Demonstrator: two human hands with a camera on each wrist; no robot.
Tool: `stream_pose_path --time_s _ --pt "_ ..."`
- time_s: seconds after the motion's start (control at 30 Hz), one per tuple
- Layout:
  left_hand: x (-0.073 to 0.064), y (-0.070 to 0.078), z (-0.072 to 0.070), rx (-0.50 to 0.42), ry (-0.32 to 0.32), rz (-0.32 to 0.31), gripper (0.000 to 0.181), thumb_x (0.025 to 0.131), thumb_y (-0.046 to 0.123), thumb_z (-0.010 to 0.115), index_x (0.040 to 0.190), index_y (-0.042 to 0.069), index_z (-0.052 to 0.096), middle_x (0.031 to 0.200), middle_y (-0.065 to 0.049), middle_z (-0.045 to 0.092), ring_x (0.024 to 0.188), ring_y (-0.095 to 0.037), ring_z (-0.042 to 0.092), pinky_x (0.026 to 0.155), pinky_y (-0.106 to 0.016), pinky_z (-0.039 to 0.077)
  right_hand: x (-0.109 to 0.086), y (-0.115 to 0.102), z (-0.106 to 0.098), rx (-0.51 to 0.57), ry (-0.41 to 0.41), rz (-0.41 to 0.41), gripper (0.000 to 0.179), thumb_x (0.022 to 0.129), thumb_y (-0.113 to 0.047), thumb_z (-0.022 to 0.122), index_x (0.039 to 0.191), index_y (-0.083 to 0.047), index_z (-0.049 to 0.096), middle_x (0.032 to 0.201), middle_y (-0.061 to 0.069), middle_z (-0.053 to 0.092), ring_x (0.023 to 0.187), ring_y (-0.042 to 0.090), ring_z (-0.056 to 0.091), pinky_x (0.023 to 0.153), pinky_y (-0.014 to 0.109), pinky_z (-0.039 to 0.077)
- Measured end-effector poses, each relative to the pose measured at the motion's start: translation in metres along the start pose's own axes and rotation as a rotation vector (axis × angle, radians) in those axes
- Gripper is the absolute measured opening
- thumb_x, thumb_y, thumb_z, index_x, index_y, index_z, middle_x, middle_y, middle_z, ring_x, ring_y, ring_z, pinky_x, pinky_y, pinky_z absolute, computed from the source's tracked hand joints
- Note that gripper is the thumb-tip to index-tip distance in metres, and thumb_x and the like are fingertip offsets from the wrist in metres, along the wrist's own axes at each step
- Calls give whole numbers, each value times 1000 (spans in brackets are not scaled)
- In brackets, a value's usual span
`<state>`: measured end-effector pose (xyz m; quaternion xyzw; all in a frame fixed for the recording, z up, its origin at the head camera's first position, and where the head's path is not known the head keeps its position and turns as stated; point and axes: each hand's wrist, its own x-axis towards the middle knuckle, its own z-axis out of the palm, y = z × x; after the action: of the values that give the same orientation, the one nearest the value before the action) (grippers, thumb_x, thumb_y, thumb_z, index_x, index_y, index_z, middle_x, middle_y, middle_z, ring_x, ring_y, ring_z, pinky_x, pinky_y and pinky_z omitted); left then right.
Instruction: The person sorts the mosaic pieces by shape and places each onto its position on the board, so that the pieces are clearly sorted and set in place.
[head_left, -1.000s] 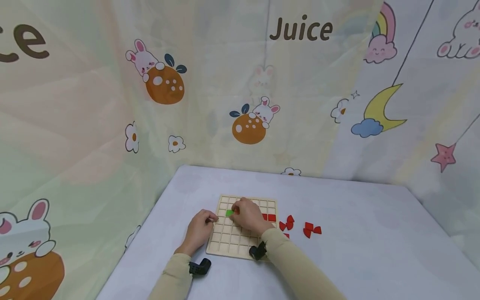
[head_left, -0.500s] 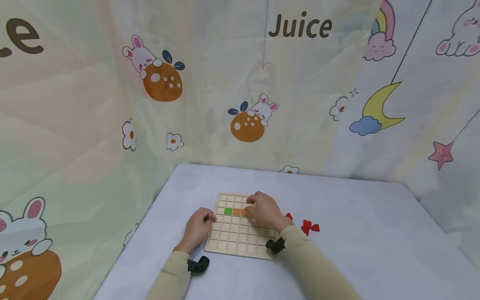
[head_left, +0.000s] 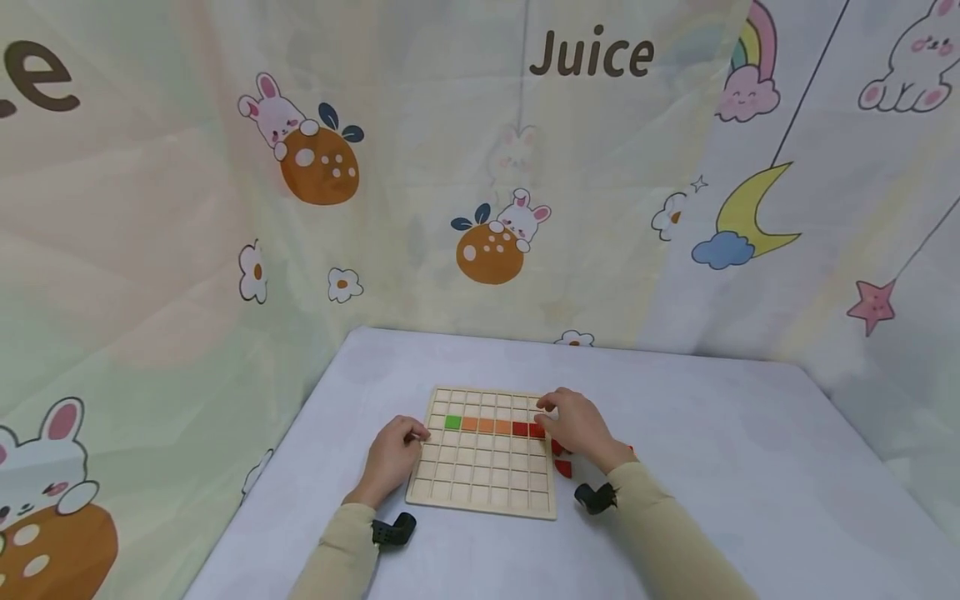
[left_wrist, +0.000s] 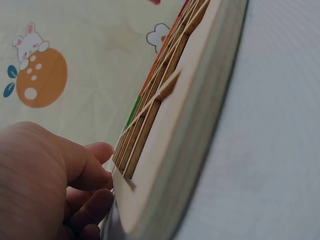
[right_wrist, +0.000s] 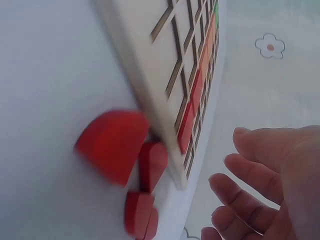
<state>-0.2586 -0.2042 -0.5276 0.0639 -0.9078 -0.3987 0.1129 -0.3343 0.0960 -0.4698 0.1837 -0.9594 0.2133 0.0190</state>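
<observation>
A square wooden grid board (head_left: 478,480) lies on the table. Across one of its upper rows run a green square tile (head_left: 453,422), several orange tiles (head_left: 486,426) and red tiles (head_left: 521,429). My left hand (head_left: 390,460) holds the board's left edge with curled fingers; the left wrist view shows the fingertips (left_wrist: 102,179) against that edge. Over the board's right edge hovers my right hand (head_left: 583,429), fingers relaxed and apart, nothing visible between them. In the right wrist view, a fan-shaped red piece (right_wrist: 114,146) lies beside the board, with more red pieces (right_wrist: 151,165) close by.
The white-covered table (head_left: 697,442) extends to the right and behind the board. A printed cloth (head_left: 420,208) with rabbits and fruit hangs around the back and sides. Black wrist cameras (head_left: 596,498) sit on both wrists. My right hand and forearm partly hide the loose red pieces.
My right hand has moved right, from the green tile across the row to the board's right edge. Orange tiles it covered now show beside the green one. My left hand stays at the left edge.
</observation>
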Motion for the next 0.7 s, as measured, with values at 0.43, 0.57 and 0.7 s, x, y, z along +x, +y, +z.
stream_pose_path --time_s 0.43,0.57,0.7 --pt "-1 2 2 15 7 15 19 89 2 59 88 18 68 101 2 61 87 -13 56 75 -33 46 -29 51 -11 2 -3 113 26 87 -25 72 109 -11 71 104 4 64 91 22 57 80 41 53" --pt "-1 2 1 21 10 5 18 89 3 59 88 18 68 100 2 61 87 -13 56 75 -33 46 -39 64 -21 -16 -24 120 24 87 -22 72 107 -9 72 102 6 64 87 22 58 78 41 54" --pt "0 0 1 18 11 -12 18 89 4 60 88 19 68 100 2 60 87 -14 56 75 -33 46 -46 77 -27 -17 -31 106 20 85 -17 72 103 -8 73 100 7 64 86 22 58 75 40 54"
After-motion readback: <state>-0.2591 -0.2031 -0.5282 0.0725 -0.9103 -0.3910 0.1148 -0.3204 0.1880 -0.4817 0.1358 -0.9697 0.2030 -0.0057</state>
